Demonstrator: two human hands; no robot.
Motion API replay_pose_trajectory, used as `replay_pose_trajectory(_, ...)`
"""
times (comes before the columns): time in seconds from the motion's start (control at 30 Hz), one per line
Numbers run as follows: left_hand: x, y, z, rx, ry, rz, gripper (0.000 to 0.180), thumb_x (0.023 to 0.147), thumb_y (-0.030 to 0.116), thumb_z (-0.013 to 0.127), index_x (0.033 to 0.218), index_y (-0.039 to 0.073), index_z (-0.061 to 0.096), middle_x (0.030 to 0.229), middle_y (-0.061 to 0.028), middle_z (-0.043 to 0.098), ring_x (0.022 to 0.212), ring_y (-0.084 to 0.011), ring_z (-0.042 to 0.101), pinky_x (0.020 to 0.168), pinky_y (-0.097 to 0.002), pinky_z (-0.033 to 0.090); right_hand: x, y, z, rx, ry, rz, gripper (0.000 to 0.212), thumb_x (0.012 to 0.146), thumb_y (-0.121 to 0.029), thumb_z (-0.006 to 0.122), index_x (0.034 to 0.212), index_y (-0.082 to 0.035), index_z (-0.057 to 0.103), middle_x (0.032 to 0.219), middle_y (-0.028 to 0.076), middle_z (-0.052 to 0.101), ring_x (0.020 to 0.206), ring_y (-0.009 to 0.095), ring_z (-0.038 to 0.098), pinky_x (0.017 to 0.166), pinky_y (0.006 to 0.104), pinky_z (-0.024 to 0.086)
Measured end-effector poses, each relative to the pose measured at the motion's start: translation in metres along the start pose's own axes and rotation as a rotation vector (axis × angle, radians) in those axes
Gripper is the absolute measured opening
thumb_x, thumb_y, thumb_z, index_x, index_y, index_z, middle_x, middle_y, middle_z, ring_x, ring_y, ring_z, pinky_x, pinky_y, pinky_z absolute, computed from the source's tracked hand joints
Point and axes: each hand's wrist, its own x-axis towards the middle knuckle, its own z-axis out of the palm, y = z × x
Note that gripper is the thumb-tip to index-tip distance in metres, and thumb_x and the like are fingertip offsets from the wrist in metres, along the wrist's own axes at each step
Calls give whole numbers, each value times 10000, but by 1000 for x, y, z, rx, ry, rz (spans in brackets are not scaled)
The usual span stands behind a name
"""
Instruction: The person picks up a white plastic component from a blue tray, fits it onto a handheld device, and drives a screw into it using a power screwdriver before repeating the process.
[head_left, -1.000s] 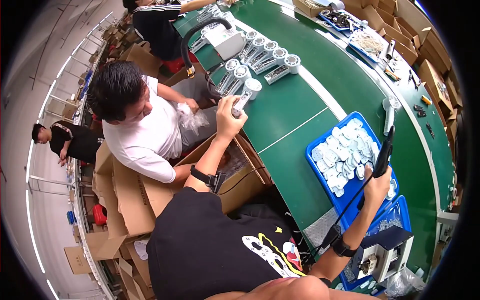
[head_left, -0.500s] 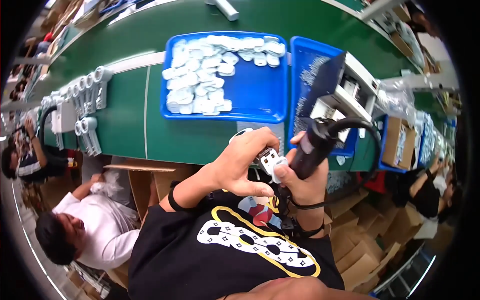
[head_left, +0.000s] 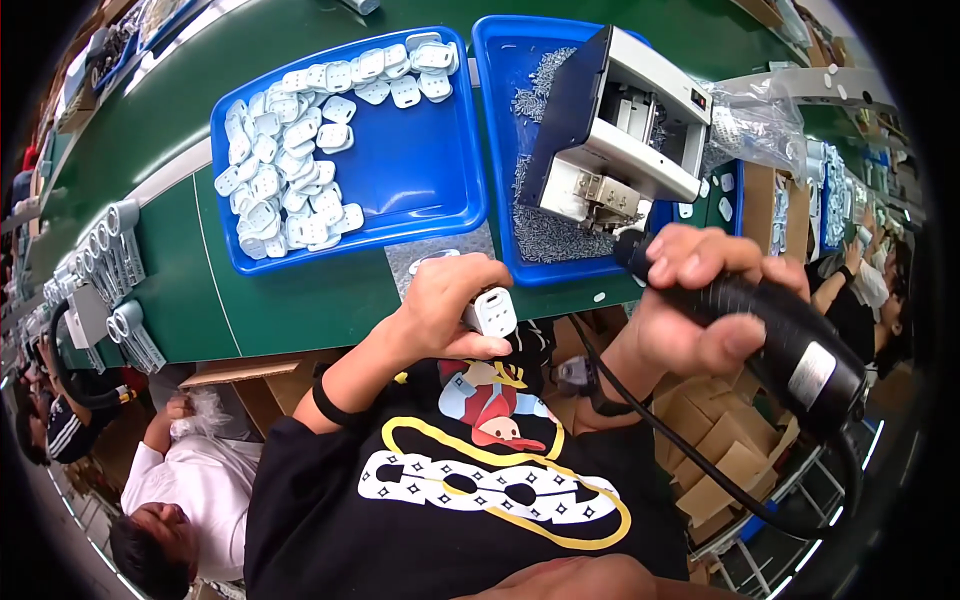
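Note:
My left hand [head_left: 445, 305] is closed around a white plastic device [head_left: 494, 312], whose end with small holes and a slot faces up. To the right, my right hand [head_left: 705, 300] grips a black electric screwdriver [head_left: 765, 325] with a cord. The screwdriver lies tilted, its nose pointing left at the metal front of a black-and-white screw feeder [head_left: 625, 145]; whether the tip touches it I cannot tell. Beneath the feeder is a blue tray [head_left: 490, 130] of loose screws. Farther left, a second blue tray [head_left: 405, 150] holds many small white cover plates [head_left: 290, 170].
White handle-shaped parts [head_left: 115, 245] stand in rows at the left of the green table [head_left: 300, 315]. A clear plastic bag [head_left: 765, 115] lies behind the feeder. Cardboard boxes [head_left: 725, 430] stand below at right. A person in white [head_left: 195, 490] sits at left.
My right hand has moved right and away from the device, swinging the screwdriver toward the feeder. Its thumb has left the white cover, which now lies on the device's end. The view has shifted.

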Motion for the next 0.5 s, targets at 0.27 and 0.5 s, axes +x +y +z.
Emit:
replay_pose_trajectory(0.27,-2,-3,2,129,57,49,681,730,603,747,1011,6,577,779,-103,568,627,-272,591,542,-365,482,0,10,-4,6,-36,269,581,892,-546,674,1139,-62,468,696,56,537,519,156,533,507,321,457)
replay_pose_trajectory(0.5,2,-5,5,124,71,64,685,731,602,742,1011,-1,575,779,-98,554,632,-268,595,540,-358,486,-9,-45,8,397,-303,191,630,902,-525,676,1247,-68,411,726,75,562,542,180,551,528,337,493)
